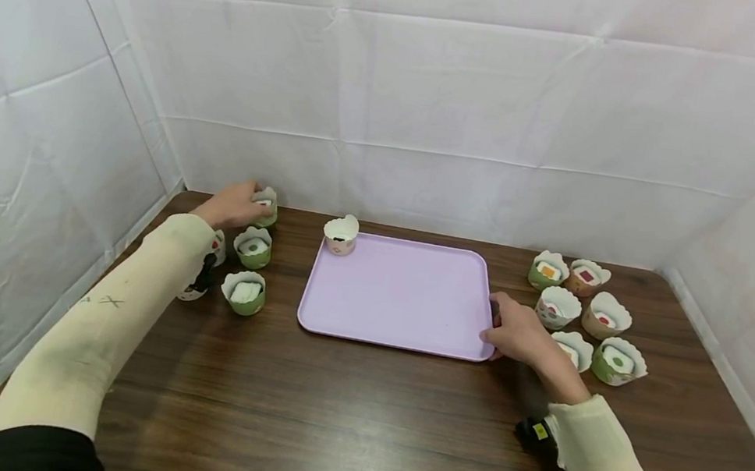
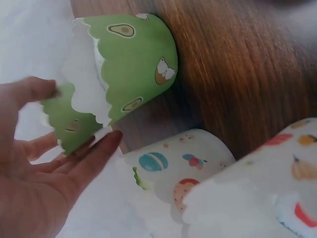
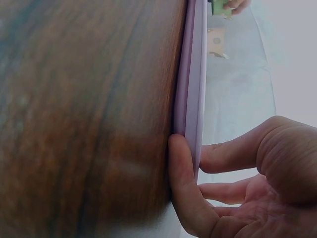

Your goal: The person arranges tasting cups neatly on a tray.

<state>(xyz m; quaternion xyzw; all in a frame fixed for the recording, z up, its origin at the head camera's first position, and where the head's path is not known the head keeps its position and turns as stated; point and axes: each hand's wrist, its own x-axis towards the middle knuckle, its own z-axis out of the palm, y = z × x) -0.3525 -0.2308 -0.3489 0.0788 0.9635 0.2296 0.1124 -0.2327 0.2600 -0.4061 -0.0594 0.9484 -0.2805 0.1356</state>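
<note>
Far left on the table, my left hand [image 1: 234, 205] holds a green paper baking cup [image 1: 268, 210] with its thumb and fingers at the wall. In the left wrist view, part of that cup [image 2: 74, 126] shows between the thumb and fingers, behind a nearer green avocado-print cup [image 2: 143, 57]. My right hand [image 1: 520, 329] pinches the right edge of a lilac tray [image 1: 406, 294] close to its front corner. From the right wrist, the index finger [image 3: 181, 161] lies along the outside of the tray rim [image 3: 195, 99]. A pale pink cup [image 1: 341, 245] stands at the tray's far left corner.
Several more paper cups stand at the left, among them a green one [image 1: 245, 294] with something white inside. To the right, beside my forearm, another group of cups [image 1: 604, 317] holds small pieces. White cloth [image 1: 434, 117] hangs behind the brown wooden table [image 1: 341, 419].
</note>
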